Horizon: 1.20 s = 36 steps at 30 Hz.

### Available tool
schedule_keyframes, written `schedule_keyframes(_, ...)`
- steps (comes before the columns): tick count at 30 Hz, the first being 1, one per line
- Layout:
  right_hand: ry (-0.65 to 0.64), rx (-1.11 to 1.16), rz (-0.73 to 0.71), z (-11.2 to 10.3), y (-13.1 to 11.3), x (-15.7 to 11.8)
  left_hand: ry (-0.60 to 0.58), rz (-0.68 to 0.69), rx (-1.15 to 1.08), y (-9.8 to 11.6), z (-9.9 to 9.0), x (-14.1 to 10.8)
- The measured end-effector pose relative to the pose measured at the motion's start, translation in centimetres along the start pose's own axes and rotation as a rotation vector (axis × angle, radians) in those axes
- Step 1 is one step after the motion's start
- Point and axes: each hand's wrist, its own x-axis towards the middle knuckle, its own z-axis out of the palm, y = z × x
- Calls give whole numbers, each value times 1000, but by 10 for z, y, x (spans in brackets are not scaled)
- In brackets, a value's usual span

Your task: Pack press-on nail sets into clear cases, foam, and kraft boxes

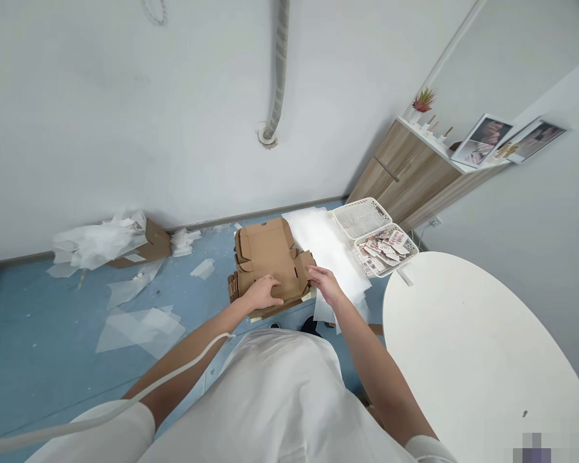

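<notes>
A stack of flattened brown cardboard boxes (270, 254) lies in front of me, the top one unfolded with its flaps spread. My left hand (264, 292) rests on the near left part of the top sheet, fingers apart and pointing right. At the right side, my right hand (322, 281) has its fingers closed on the edge of a side flap (305, 265), which is tilted up. White foam sheets (323, 241) lie just right of the stack. Beyond them are an upright-sided white basket (361, 218) and another basket holding many printed cards (383, 249).
A round white table (468, 321) stands at the right, near my right forearm. A wooden cabinet (405, 170) with pictures and a plant is behind it. On the blue floor at left are a carton (157, 241) and loose foam sheets (145, 328). A white cable crosses my left arm.
</notes>
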Motion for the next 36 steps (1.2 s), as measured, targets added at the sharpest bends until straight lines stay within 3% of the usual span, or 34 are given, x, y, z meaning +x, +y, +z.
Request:
schedule_keyframes(6,42,-246,-87,1,6,-9,-73,-87,-170,-6,-7,6)
schedule_keyframes(11,237,-826,-453,12,-2,-34,-22,0,-82,0,-7,4)
schedule_keyframes(13,116,-1017,-566,22,-3,-43,-1,58,36,5,-4,1)
schedule_keyframes(16,-225,-1255,-602,40,7,-46,35,29,188,14,0,-3)
schedule_keyframes(20,-323,-1493,-474,50,32,-37,155,0,331,24,-5,-8)
schedule_keyframes(23,-335,-1411,-405,44,42,-31,302,69,347,32,-17,-15)
schedule_keyframes(26,-312,-1016,-358,33,34,-27,462,108,327,40,-25,-24)
schedule_keyframes(30,-45,-392,-327,17,2,-24,576,210,292,50,-22,-32)
schedule_keyframes(32,95,-348,-260,9,-15,-24,586,271,266,56,-15,-32)
schedule_keyframes(36,252,-542,-177,-6,-33,-31,521,318,196,68,-2,-25)
